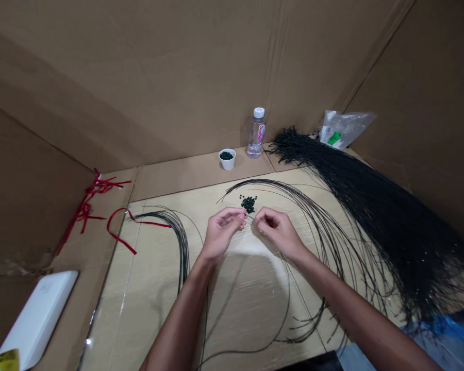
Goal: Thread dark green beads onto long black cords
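Observation:
In the middle of the table, my left hand [226, 229] is closed in a pinch, with a dark speck that looks like a small bead at its fingertips. Close by on the right, my right hand [276, 229] pinches a thin black cord [250, 216], whose short end spans the gap between both hands. Just beyond the fingertips lies a loose pile of small dark green beads [248, 203]. A curved bundle of black cords [294, 198] spreads to the right of my hands. Another cord bundle [182, 237] curves on the left, near my left forearm.
At the back stand a white cup [227, 161] of dark beads and a bottle [257, 134]. A thick heap of black cords [371, 206] fills the right, near a clear plastic bag [346, 129]. Red ribbons [121, 239] and a white box-like object [42, 319] lie left. Cardboard walls [158, 77] surround the table.

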